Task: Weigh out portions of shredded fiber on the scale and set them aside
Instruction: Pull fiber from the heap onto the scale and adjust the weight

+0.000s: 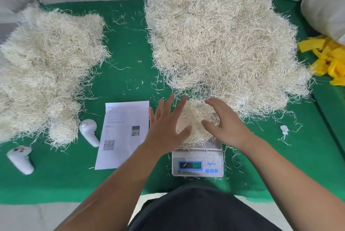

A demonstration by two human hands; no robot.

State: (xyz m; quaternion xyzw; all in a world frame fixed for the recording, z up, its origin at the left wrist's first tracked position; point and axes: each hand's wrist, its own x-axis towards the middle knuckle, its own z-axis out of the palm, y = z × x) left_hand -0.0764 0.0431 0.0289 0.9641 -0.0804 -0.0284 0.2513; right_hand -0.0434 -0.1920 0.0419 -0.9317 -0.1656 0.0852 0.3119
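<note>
Fiber portion (196,118) sat heaped on scale (197,165), green digits lit but unreadable. Left hand (166,122) flat beside the heap, fingers (168,105) spread wide, holding nothing. Right hand (224,126) hovered at heap's right edge, fingers loosely curved, nothing gripped. Big fiber pile (220,40) just behind scale; second pile (46,66) far left on green counter (128,47). Printed sheet (123,133) and two white controllers (89,131) left of scale.
</note>
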